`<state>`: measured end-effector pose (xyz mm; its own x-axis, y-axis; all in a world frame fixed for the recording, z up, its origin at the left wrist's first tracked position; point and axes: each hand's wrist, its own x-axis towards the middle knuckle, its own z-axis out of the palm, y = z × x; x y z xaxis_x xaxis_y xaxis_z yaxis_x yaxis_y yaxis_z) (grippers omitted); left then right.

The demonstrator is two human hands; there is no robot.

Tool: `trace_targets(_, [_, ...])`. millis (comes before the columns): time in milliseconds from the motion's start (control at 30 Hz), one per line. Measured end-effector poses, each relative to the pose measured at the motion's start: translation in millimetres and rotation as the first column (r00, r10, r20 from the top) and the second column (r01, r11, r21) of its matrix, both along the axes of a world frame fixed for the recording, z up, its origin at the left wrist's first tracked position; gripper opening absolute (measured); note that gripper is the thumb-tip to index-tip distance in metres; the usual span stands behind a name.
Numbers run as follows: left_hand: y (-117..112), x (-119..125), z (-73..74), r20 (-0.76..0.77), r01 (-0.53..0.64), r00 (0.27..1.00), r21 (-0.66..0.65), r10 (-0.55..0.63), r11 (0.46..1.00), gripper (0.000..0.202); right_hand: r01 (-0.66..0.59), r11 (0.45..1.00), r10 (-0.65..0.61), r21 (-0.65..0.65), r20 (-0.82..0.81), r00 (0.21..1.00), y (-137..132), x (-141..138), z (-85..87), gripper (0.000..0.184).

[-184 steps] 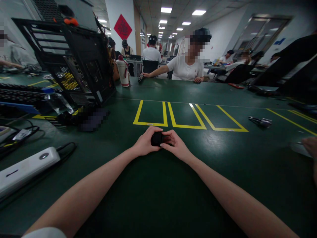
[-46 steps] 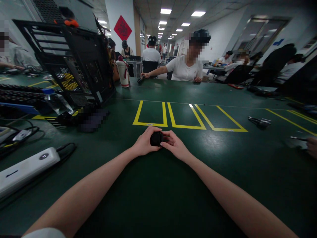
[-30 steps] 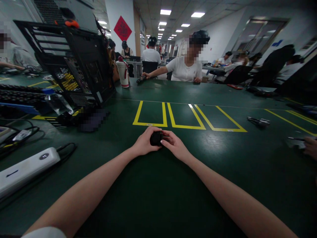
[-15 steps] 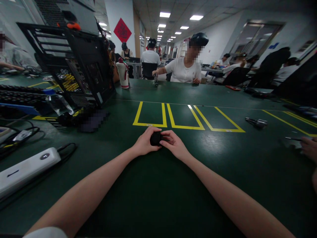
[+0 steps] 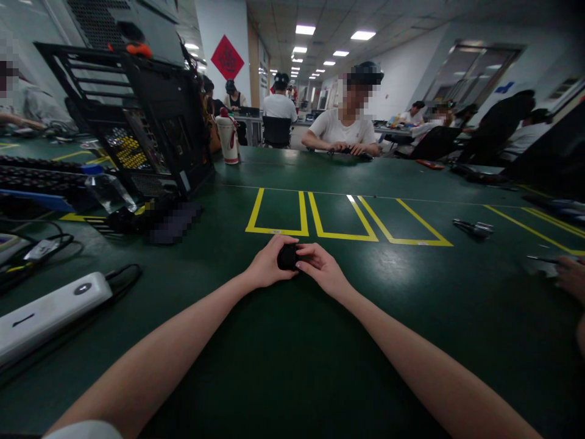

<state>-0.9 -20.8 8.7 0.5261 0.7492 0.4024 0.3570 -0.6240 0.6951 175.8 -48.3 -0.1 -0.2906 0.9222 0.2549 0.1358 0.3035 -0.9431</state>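
Note:
A small, round black object [image 5: 286,257] is between my hands in the middle of the green table [image 5: 283,353]. Its kind cannot be made out. My left hand [image 5: 265,267] curls around its left side, fingers over the far edge and thumb along the near edge. From the right, my right hand [image 5: 322,268] grips its edge between thumb and fingertips. Part of the object is hidden by my fingers. Just beyond my hands, yellow tape outlines [image 5: 278,231] mark the table.
To the left stand a black computer case [image 5: 167,134], a plastic bottle [image 5: 107,189] and a white power strip [image 5: 55,311]. A dark metal tool [image 5: 474,228] lies to the right. Another person's hand [image 5: 571,277] holds a thin tool at the right edge. A co-worker [image 5: 342,128] sits opposite.
My hands and the black object have barely moved. The co-worker opposite has drawn the raised arm in, and both their hands are now together on a dark item at the table edge.

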Motion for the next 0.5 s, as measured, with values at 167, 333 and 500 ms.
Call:
trace_targets(167, [-1.1,0.3,1.3,0.001,-0.005,1.0,-0.03,0.005,1.0,0.057,-0.011,0.998,0.012,-0.059,0.013,1.0,0.9,0.8,2.7,0.038])
trace_targets(333, [-1.3,-0.2,1.7,0.0,-0.008,1.0,-0.03,0.008,1.0,0.058,-0.034,0.998,0.035,-0.046,0.006,0.999,0.9,1.1,-0.4,0.034])
trace_targets(500, [-0.2,-1.0,0.2,0.008,0.003,1.0,-0.011,-0.002,1.0,0.058,-0.039,0.998,0.037,-0.051,-0.052,0.998,2.5,0.2,-2.8,0.024])
